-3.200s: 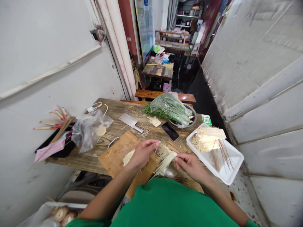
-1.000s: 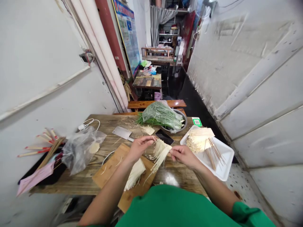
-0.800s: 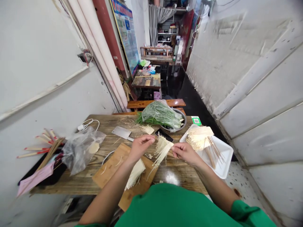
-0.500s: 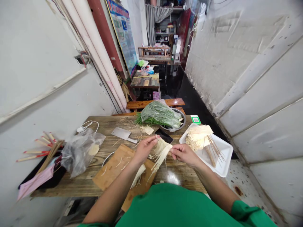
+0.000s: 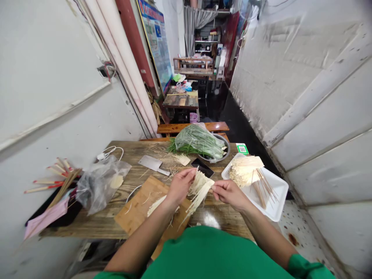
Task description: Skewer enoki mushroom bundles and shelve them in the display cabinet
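Note:
Over the near side of the table, a bunch of enoki mushrooms (image 5: 200, 190) stretches between my two hands, its thin strands hanging down. My left hand (image 5: 182, 185) is closed in a pinch at the left end of the bunch. The fingers of my right hand (image 5: 228, 193) pinch its right end; whether a skewer runs through it I cannot make out. Below lies a wooden cutting board (image 5: 136, 213) with more enoki (image 5: 157, 205), partly behind my left forearm. To the right, a white tray (image 5: 274, 199) holds skewered enoki (image 5: 245, 170) with bare stick ends showing.
A cleaver (image 5: 151, 162) lies beyond the board, and a dark phone-like slab (image 5: 203, 167) beyond my hands. Bagged green vegetables (image 5: 199, 141) rest in a metal bowl (image 5: 225, 155) at the far edge. At left are a plastic bag (image 5: 101, 182) and a black container (image 5: 69, 215) with sticks.
My left hand has turned slightly and closed nearer the enoki bunch. More enoki on the board shows past my left forearm. The whole view has shifted a little.

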